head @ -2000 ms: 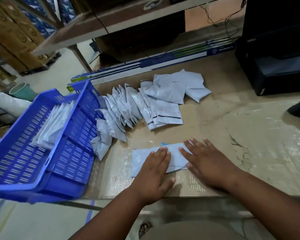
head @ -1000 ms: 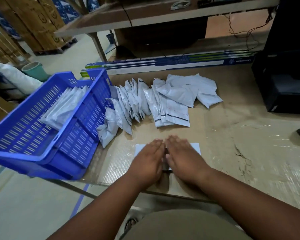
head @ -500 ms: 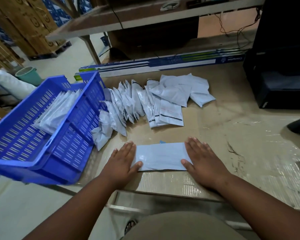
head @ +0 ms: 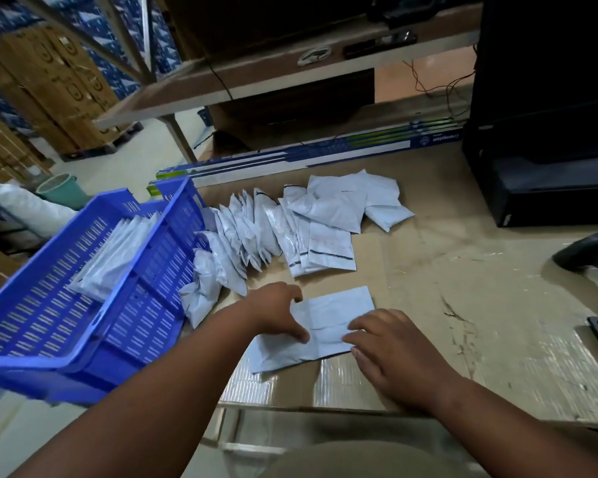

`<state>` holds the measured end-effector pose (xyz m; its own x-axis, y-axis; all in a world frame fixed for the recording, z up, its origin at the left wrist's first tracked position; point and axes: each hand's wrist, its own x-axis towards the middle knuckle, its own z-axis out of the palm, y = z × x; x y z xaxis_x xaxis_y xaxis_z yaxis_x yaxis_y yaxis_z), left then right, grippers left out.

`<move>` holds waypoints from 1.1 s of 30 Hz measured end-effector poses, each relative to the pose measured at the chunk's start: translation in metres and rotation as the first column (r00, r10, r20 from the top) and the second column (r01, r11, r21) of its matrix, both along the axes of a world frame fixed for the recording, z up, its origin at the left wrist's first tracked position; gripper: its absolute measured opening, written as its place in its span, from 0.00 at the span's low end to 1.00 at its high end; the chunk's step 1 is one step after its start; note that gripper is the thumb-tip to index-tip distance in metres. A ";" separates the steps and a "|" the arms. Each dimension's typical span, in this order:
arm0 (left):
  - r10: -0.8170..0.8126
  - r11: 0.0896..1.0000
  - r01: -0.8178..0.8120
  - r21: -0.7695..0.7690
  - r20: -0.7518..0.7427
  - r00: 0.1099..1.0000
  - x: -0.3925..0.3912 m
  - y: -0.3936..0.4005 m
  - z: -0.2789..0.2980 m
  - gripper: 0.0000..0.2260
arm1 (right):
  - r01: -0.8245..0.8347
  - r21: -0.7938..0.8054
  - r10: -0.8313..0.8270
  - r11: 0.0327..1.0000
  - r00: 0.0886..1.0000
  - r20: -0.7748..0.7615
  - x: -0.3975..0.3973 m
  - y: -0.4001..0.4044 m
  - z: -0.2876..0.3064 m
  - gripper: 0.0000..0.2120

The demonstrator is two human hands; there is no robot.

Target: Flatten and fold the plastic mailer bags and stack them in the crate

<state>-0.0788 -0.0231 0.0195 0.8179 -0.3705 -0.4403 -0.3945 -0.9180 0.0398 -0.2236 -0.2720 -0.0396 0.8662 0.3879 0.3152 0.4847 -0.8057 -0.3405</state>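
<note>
Both hands hold one bag on the table. Left hand pinches its left part, folding it over; right hand presses flat on its right edge. It is thin, smooth, pale plastic. More bags lie behind, beside the blue holey crate.

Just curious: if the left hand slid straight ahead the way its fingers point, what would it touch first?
The left hand points up and right across the mailer it holds. Going on, it would probably meet the flat mailers lying just beyond, though the exact line is unclear.
</note>
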 end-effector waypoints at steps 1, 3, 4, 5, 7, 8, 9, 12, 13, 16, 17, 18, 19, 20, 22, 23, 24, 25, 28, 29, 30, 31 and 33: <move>0.006 0.999 -0.007 -0.032 -0.016 1.000 0.003 0.000 0.005 0.30 | -0.003 -0.002 0.003 1.000 1.000 -0.003 0.000 0.002 0.003 0.13; 0.055 0.991 -0.063 -0.114 -0.069 0.996 0.007 0.002 0.015 0.19 | -0.021 -0.024 0.020 0.999 0.999 -0.034 0.002 0.008 0.008 0.13; 0.089 0.982 -0.105 -0.155 -0.103 0.991 0.009 0.005 0.020 0.18 | -0.034 -0.033 0.032 0.999 0.998 -0.052 0.005 0.012 0.009 0.13; 0.115 0.974 -0.136 -0.179 -0.123 0.986 0.011 0.009 0.027 0.18 | -0.047 -0.035 0.044 0.998 0.997 -0.065 0.009 0.016 0.011 0.14; 0.137 0.968 -0.155 -0.199 -0.102 0.985 0.015 0.017 0.043 0.16 | -0.076 -0.030 0.074 0.997 0.995 -0.073 0.019 0.028 0.015 0.15; 0.154 0.964 -0.169 -0.208 -0.083 0.985 0.017 0.021 0.053 0.15 | -0.096 -0.025 0.094 0.995 0.993 -0.070 0.026 0.036 0.019 0.15; 0.176 0.957 -0.187 -0.220 -0.069 0.982 0.019 0.026 0.062 0.14 | -0.116 -0.019 0.115 0.993 0.991 -0.063 0.033 0.044 0.024 0.15; 0.240 0.941 -0.236 -0.242 -0.011 0.971 0.028 0.047 0.093 0.13 | -0.164 0.015 0.164 0.986 0.986 -0.027 0.059 0.076 0.045 0.14; 0.254 0.938 -0.240 -0.249 0.022 0.967 0.031 0.056 0.104 0.13 | -0.174 0.030 0.175 0.984 0.985 -0.012 0.068 0.087 0.053 0.14; 0.312 0.921 -0.268 -0.281 0.124 0.942 0.039 0.090 0.143 0.18 | -0.208 0.047 0.207 0.977 0.978 0.029 0.100 0.126 0.083 0.15; 0.332 0.915 -0.278 -0.294 0.154 0.931 0.042 0.104 0.157 0.18 | -0.220 0.043 0.218 0.975 0.975 0.045 0.111 0.140 0.095 0.15; 0.360 0.903 -0.296 -0.310 0.173 0.917 0.046 0.119 0.169 0.17 | -0.229 0.036 0.226 0.973 0.972 0.064 0.122 0.154 0.106 0.15; 0.392 0.888 -0.320 -0.330 0.181 0.902 0.050 0.135 0.181 0.15 | -0.233 0.029 0.230 0.972 0.970 0.082 0.132 0.169 0.116 0.15; 0.426 0.870 -0.346 -0.351 0.183 0.886 0.054 0.153 0.190 0.13 | -0.236 0.022 0.233 0.971 0.968 0.096 0.142 0.184 0.125 0.15; 0.480 0.836 -0.385 -0.390 0.183 0.858 0.063 0.186 0.205 0.12 | -0.253 0.017 0.249 0.967 0.961 0.117 0.161 0.215 0.140 0.15; 0.504 0.820 -0.404 -0.406 0.176 0.846 0.068 0.203 0.210 0.12 | -0.263 0.016 0.259 0.965 0.958 0.125 0.170 0.231 0.147 0.15; 0.526 0.802 -0.420 -0.425 0.170 0.833 0.073 0.220 0.214 0.12 | -0.269 0.016 0.264 0.963 0.956 0.129 0.179 0.247 0.153 0.15; 0.545 0.785 -0.431 -0.445 0.167 0.822 0.077 0.235 0.217 0.11 | -0.269 0.014 0.265 0.963 0.955 0.137 0.187 0.263 0.159 0.14; 0.600 0.738 -0.461 -0.493 0.166 0.783 0.092 0.275 0.221 0.10 | -0.214 -0.042 0.218 0.976 0.958 0.187 0.210 0.309 0.169 0.14; 0.616 0.727 -0.475 -0.495 0.164 0.771 0.097 0.287 0.220 0.10 | -0.194 -0.069 0.204 0.979 0.961 0.188 0.217 0.322 0.171 0.15; 0.626 0.719 -0.486 -0.496 0.161 0.763 0.103 0.297 0.218 0.11 | -0.180 -0.096 0.195 0.979 0.964 0.179 0.223 0.334 0.173 0.16; 0.632 0.715 -0.492 -0.497 0.159 0.758 0.109 0.307 0.214 0.11 | -0.169 -0.118 0.188 0.978 0.967 0.170 0.228 0.344 0.173 0.18; 0.628 0.726 -0.493 -0.480 0.170 0.759 0.121 0.324 0.207 0.12 | -0.152 -0.134 0.171 0.979 0.974 0.147 0.237 0.362 0.174 0.20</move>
<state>0.0423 0.3012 0.2266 0.9907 0.1214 -0.0616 0.1360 -0.9029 0.4078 0.0134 0.0896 0.1340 0.7323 0.5622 0.3842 0.6513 -0.7431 -0.1540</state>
